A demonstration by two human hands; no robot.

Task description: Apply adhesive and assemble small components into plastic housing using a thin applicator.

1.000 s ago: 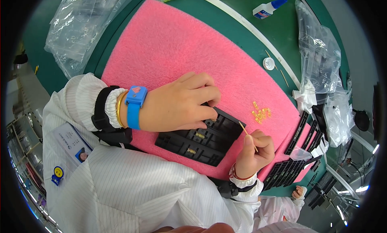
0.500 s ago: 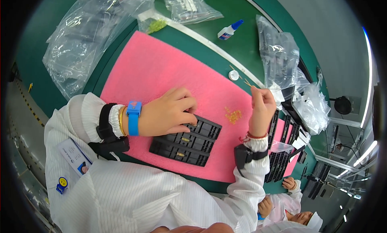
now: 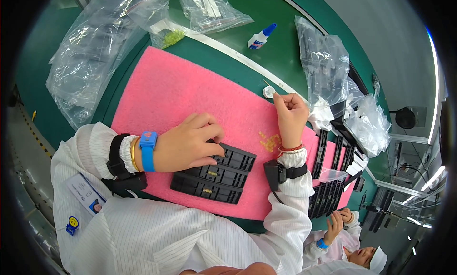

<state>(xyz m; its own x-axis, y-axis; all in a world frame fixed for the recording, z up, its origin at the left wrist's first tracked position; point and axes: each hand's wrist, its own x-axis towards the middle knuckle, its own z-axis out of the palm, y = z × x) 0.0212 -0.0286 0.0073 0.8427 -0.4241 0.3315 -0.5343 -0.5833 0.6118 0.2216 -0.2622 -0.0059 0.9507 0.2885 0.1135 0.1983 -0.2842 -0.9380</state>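
Note:
Three black plastic strips (image 3: 216,177) lie side by side on a pink foam mat (image 3: 166,84); small brass-coloured pieces show in the middle of two. My left hand (image 3: 190,142) rests over the far strip, thumb and bent fingers closed on it, hiding its left part. To the right, my right hand (image 3: 292,115) is raised beyond the mat's far edge, thumb and forefinger pinched on a thin wooden stick, mostly hidden by the fingers. Its tip is beside a small round white cap (image 3: 269,92). Small yellow pieces (image 3: 270,142) lie scattered near my right wrist.
A glue bottle (image 3: 262,37) with a blue cap stands beyond the mat. Clear plastic bags (image 3: 109,42) lie far left, more bags (image 3: 323,61) at right. Black strips (image 3: 328,194) are lined up on the right, where a co-worker's hands (image 3: 335,222) are.
My right hand has moved left to the white cap with the stick. My left hand stays on the far strip. The whole view has shifted slightly; the co-worker's hand has risen toward the strips.

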